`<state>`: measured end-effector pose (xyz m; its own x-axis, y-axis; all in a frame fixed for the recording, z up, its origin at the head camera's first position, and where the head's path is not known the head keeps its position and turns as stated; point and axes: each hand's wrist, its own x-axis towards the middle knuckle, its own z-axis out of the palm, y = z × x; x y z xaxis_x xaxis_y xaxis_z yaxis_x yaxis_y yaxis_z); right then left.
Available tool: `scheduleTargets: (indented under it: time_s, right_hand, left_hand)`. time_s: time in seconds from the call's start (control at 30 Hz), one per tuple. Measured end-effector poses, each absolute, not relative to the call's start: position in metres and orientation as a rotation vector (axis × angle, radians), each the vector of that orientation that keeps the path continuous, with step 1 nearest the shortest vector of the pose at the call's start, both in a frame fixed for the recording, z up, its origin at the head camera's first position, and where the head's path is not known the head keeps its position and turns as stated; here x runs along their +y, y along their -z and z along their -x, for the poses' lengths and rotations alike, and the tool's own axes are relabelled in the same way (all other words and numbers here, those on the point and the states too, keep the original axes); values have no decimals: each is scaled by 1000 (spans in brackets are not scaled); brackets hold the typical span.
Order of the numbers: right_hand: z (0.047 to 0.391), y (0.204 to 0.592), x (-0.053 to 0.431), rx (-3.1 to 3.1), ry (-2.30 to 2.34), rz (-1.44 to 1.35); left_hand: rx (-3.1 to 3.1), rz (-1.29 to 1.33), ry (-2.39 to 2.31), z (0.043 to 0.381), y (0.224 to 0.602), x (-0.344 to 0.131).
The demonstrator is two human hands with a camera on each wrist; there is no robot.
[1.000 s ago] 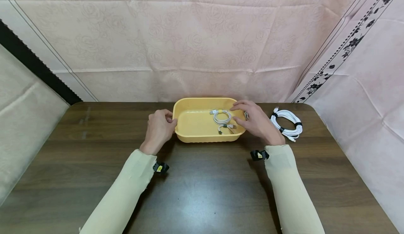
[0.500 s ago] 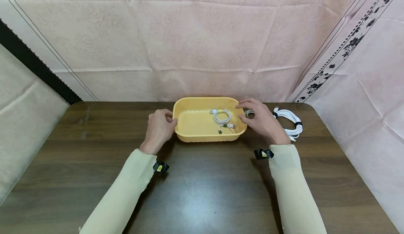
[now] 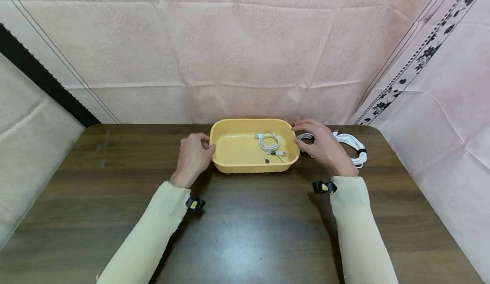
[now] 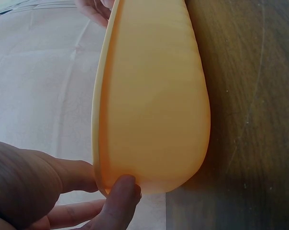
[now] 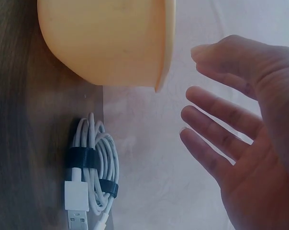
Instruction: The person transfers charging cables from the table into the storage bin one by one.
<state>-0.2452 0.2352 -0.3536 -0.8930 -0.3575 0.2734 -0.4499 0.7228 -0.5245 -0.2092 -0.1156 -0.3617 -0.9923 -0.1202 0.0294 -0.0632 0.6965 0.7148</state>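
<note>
A yellow plastic tray (image 3: 252,167) stands at the back of the table. My left hand (image 3: 194,154) pinches its left rim, thumb on the outer wall in the left wrist view. Inside lie a coiled white cable (image 3: 269,148) with a yellow tie and a short white cable (image 3: 274,153) with a dark tie. My right hand (image 3: 323,146) hovers just beyond the right end, fingers spread and holding nothing, apart from the rim in the right wrist view. Below it, a coiled white USB cable (image 5: 104,163) with black straps lies beside the tray, partly hidden in the head view.
Farther right lies a larger white cable coil (image 3: 357,144) with black ties, partly behind my right hand. The brown wooden table (image 3: 245,228) ends at the back against a pale patterned cloth (image 3: 237,54). More cloth hangs at both sides.
My right hand has moved right, from over the tray's right end to just past its rim, uncovering more of the cable coil beside the tray. My left hand has stayed on the left rim.
</note>
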Motion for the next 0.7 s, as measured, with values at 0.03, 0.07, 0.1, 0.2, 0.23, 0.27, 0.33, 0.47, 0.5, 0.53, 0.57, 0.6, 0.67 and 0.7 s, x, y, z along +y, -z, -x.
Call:
scheduleTargets:
  time_s: [0.03,0.07,0.1,0.2,0.23,0.27,0.33,0.47,0.5,0.53,0.57,0.6,0.67,0.7]
  right_hand:
    - [245,354,236,-2770,-903,-654]
    - [245,354,236,-2768,-905,-654]
    - [245,354,236,-2764,-911,-652]
    - [244,355,238,-2751,-919,-650]
    - [244,355,238,-2749,-918,-648]
    - [244,355,238,-2747,-917,-649]
    - [244,355,239,-2748,-910,-645]
    - [245,355,242,-2752,-917,-640]
    - [245,355,243,-2754,-922,-636]
    - [245,355,243,-2756,-925,-634]
    - [245,355,244,-2760,-928,-629]
    - [245,355,245,-2764,-933,-622]
    - [244,355,247,-2771,-940,-604]
    - [244,354,248,-2774,-944,-594]
  left_hand:
    - [-2826,-152,1187,209,362,-116]
    - [-2827,-152,1189,209,362,-116]
    - [-2829,-153,1191,209,362,-116]
    - [-2830,-152,1191,210,362,-116]
    - [-2830,-150,1190,210,362,-116]
    - [-2831,-152,1190,210,362,-116]
    - [-2831,-155,1185,210,362,-116]
    - [-2833,-159,1181,210,362,-116]
    - [-2834,-160,1180,210,362,-116]
    - [-2835,-162,1181,210,362,-116]
    - [-2837,-161,1181,210,362,-116]
    - [-2838,-164,1180,210,361,-116]
    - [-2842,-170,1179,210,361,-115]
    - [-2844,-169,1177,210,361,-115]
